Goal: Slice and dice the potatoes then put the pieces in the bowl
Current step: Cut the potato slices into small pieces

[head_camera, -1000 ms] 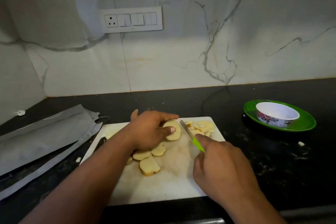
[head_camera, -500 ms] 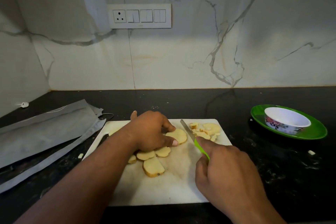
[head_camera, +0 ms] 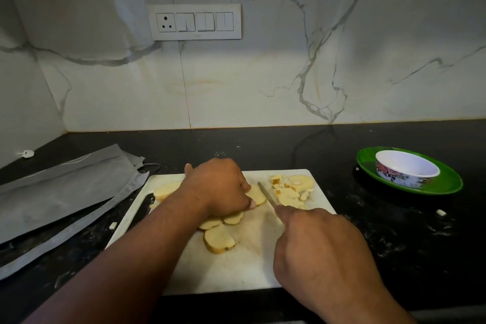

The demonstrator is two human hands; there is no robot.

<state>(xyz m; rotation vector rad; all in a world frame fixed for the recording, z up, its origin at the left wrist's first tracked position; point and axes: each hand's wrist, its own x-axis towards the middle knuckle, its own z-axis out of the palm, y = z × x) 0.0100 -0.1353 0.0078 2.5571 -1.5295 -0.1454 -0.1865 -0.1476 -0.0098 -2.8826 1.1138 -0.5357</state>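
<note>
Knife (head_camera: 265, 193) blade angled far-left (beside potato slice (head_camera: 256, 194)).

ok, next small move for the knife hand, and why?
Probably bring the knife down through the potato slice that the left hand pins on the cutting board: the blade sits right beside it, it is still whole, and the bowl looks empty.
</note>
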